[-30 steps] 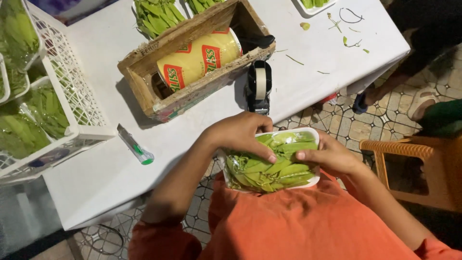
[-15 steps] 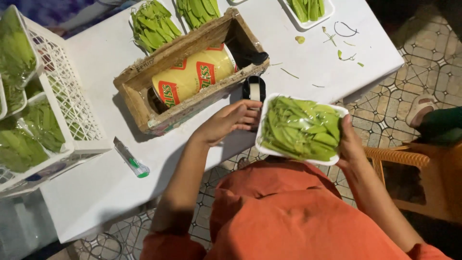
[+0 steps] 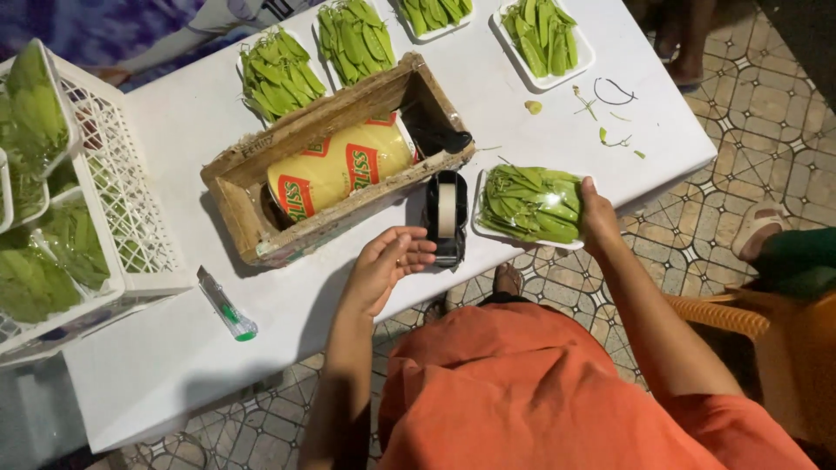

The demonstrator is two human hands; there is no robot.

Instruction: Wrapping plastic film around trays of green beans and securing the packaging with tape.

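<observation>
Nearest to me, my left hand point(image 3: 383, 265) is open with the palm up and fingers loosely curled, holding nothing, its fingertips just beside the black tape dispenser point(image 3: 446, 218) at the table's near edge; my right hand point(image 3: 599, 218) grips the right rim of the wrapped tray of green pea pods point(image 3: 529, 204), which rests on the white table point(image 3: 174, 348) just right of the dispenser. Beyond these I see a wooden box point(image 3: 335, 165) containing a yellow film roll point(image 3: 340, 165), a green-tipped cutter point(image 3: 225, 305) to the left, a white crate point(image 3: 113, 218), and further trays of pods point(image 3: 353, 35) along the far edge.
</observation>
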